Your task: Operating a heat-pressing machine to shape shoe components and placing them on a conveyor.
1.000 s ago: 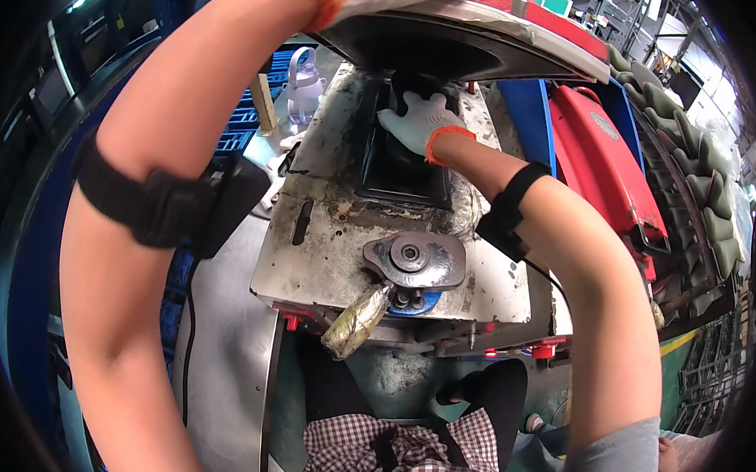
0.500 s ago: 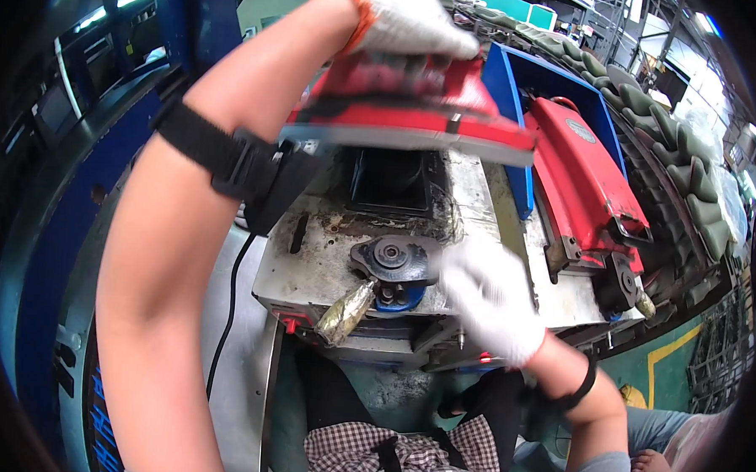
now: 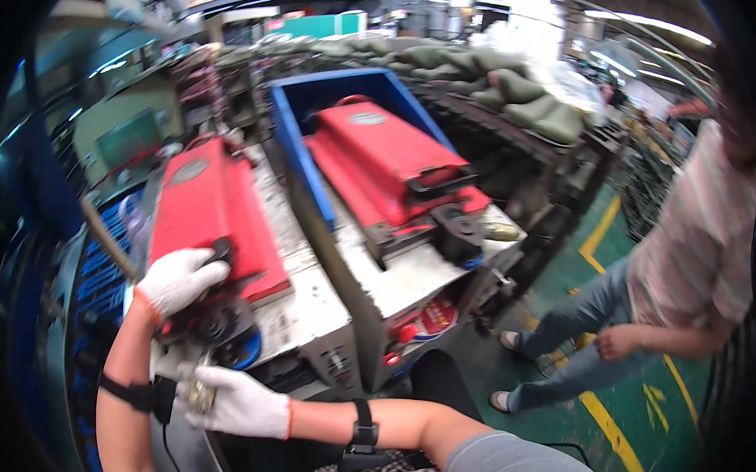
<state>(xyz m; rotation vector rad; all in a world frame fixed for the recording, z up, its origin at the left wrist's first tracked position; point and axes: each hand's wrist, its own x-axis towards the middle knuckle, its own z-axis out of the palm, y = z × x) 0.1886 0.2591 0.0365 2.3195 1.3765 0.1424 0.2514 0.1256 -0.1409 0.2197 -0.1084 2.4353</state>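
Observation:
A long red cover (image 3: 215, 204) lies closed on the left machine. My left hand (image 3: 178, 282), in a white knit glove, is closed around the black handle (image 3: 222, 251) at the cover's near end. Below it, a dark metal latch (image 3: 222, 322) with a round hub sits beside a blue part (image 3: 246, 351). My right hand (image 3: 240, 403), gloved too, reaches across to the left. Its fingers wrap round the yellowish, tape-wrapped lever handle (image 3: 201, 395) under the latch; part of that handle is hidden by the glove.
A second machine with a red cover (image 3: 390, 152) stands to the right inside a blue guard (image 3: 317, 183). Behind it, a rack holds several dark green padded pieces (image 3: 535, 108). Another person (image 3: 690, 241) stands at the right on the green floor (image 3: 546, 446) with yellow lines.
The raised red cover has come down onto the left machine. My left hand has moved down to its near handle, and my right hand has taken hold of the lever. The view has swung right.

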